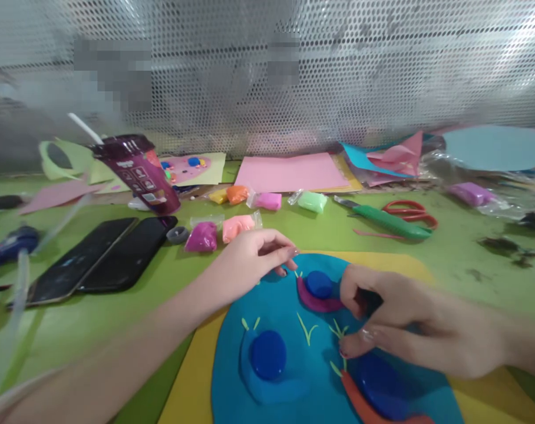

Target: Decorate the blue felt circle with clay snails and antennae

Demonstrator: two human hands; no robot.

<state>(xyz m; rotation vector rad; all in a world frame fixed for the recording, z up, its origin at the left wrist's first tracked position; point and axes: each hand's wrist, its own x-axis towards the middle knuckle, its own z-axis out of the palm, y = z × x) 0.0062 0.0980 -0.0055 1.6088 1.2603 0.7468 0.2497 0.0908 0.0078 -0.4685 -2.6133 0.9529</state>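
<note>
On a blue rounded paper sheet [324, 377] sit clay snails with dark blue shells: a blue snail [274, 386], a magenta snail [316, 298] and an orange snail [360, 397]. Thin pale-green clay strands [309, 331] lie between them like grass. My left hand [250, 259] is over the sheet's upper left edge, thumb and index finger pinched; whatever they hold is too small to make out. My right hand [418, 324] rests over the right side, its thumb tip touching the sheet by a green strand tuft [338, 330]. Its thumb and bent index finger stay apart.
Wrapped clay packets [311, 202], a green-handled cutter [389, 221] and red scissors [415, 212] lie behind the sheet. Left are two phones [121, 265], a tape roll [177, 235] and a tilted purple cup [139, 174]. Pink paper [291, 172] lies by the perforated metal wall [232, 88].
</note>
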